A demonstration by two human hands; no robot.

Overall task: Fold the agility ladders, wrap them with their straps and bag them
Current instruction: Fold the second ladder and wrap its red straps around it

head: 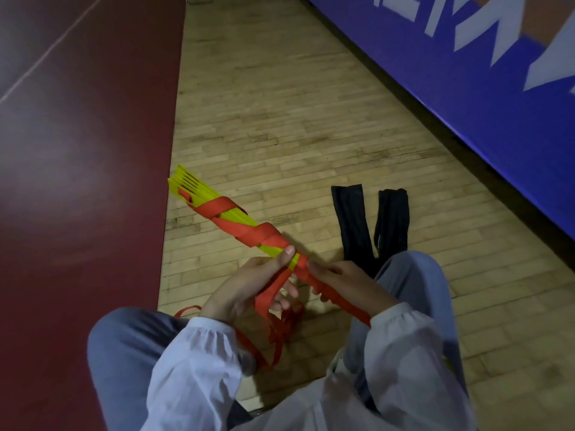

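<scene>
At the near end of the folded yellow ladder, the left hand grips it, thumb on top, with loose red strap trailing through its fingers. The right hand curls round the wrapped part. Two black bags lie right of the ladder, with a blue banner beyond.

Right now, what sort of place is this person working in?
Most likely an indoor sports hall or gym. It has a wood-strip court floor, a dark red painted zone beside it, and a blue barrier with large white lettering along the edge.
</scene>
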